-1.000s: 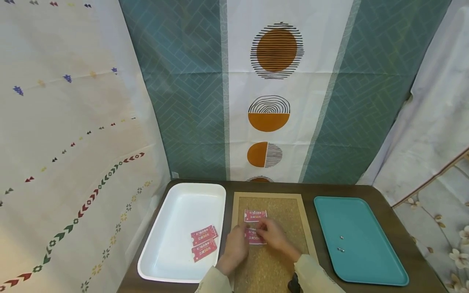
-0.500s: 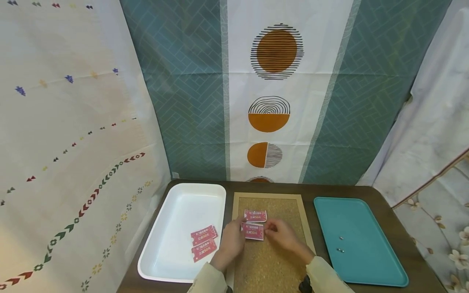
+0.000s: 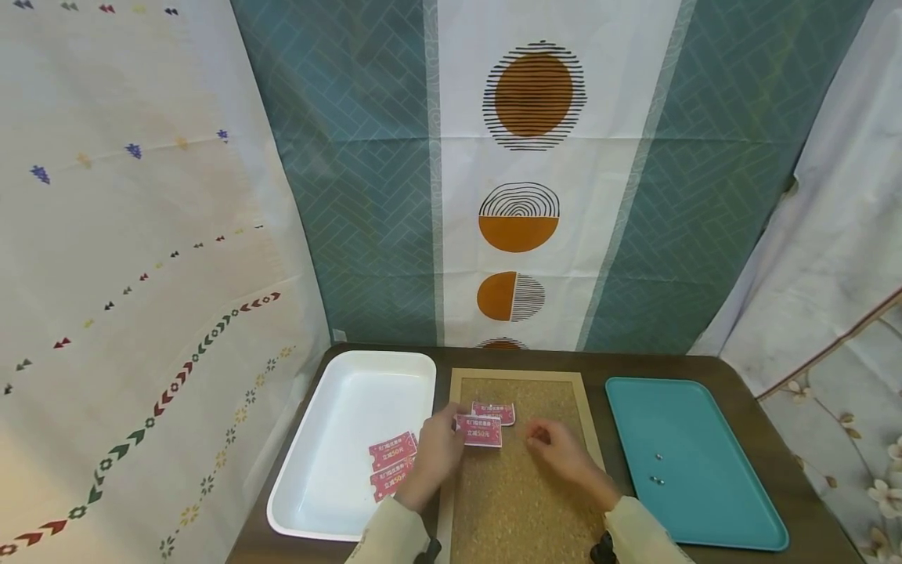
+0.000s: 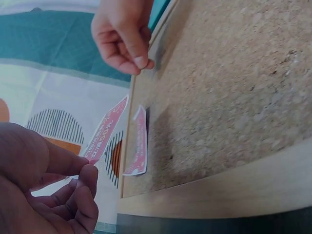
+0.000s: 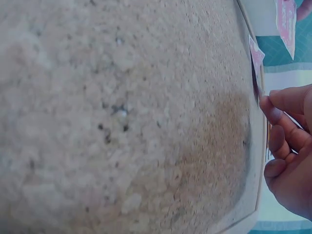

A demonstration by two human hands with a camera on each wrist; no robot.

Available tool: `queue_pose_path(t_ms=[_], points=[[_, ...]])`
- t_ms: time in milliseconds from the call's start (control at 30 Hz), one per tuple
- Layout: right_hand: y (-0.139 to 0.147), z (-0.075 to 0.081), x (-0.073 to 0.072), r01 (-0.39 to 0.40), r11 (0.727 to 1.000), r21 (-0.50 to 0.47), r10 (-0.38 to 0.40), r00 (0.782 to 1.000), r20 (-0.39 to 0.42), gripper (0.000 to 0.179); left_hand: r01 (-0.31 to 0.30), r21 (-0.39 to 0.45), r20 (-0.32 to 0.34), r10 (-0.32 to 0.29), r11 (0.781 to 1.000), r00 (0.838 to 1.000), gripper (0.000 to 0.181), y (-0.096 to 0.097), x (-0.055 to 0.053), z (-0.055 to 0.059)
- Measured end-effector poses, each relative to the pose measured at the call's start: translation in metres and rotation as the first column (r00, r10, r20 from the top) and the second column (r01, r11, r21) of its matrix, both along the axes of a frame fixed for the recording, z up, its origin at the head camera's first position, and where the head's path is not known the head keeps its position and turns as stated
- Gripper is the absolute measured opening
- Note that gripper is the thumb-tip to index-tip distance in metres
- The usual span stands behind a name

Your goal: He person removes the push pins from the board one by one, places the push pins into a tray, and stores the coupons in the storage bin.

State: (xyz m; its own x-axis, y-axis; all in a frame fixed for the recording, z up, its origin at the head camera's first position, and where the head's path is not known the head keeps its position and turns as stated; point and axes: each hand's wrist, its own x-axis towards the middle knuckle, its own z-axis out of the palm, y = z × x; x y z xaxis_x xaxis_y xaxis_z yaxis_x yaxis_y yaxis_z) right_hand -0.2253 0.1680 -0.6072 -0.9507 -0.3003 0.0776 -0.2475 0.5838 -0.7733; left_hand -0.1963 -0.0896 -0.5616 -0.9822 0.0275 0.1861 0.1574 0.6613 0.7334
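Note:
My left hand (image 3: 438, 448) pinches a pink coupon (image 3: 479, 432) by its left edge between thumb and fingertips. The coupon is raised off the corkboard (image 3: 521, 501) and partly overlaps a second coupon (image 3: 503, 410) in the head view. That second coupon lies near the board's far end, with its edges curling up in the left wrist view. To the right, my right hand (image 3: 561, 454) hovers over the cork, apart from both coupons. Its thumb and index fingertips (image 5: 268, 100) meet, the other fingers are curled, and nothing shows between them.
A white tray (image 3: 303, 470) at left contains two more pink coupons (image 3: 392, 452). On the right stands a teal tray (image 3: 712, 470) with several tiny silver pieces (image 3: 658, 481) in it. Patterned cloths hang behind and at both sides of the dark table (image 3: 705, 368).
The left hand has lifted the lower coupon from the board and moved it up and leftward. The right hand has let go of that coupon and drawn away to the right.

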Motion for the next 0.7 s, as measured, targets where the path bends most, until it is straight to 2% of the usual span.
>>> queue_pose_path(t_ms=[167, 333, 500, 700], points=[[0.007, 0.003, 0.001, 0.01, 0.999, -0.032, -0.01, 1.0, -0.014, 0.015, -0.023, 0.007, -0.014, 0.023, 1.0, 1.0, 0.031, -0.003, 0.001, 0.008], [0.012, 0.004, 0.001, 0.065, 0.998, 0.009, -0.065, 0.998, -0.008, 0.012, -0.019, 0.006, -0.052, 0.019, 1.0, 0.998, 0.03, -0.008, 0.005, 0.015], [0.018, 0.006, 0.002, 0.06, 0.998, 0.022, -0.06, 0.998, -0.023, 0.007, -0.012, 0.012, -0.043, 0.012, 1.0, 0.999, 0.029, -0.013, 0.007, 0.016], [0.026, 0.007, 0.003, 0.071, 0.997, 0.018, -0.071, 0.997, -0.026, 0.011, -0.014, 0.029, -0.052, 0.015, 0.999, 0.999, 0.029, -0.018, 0.007, 0.015]])
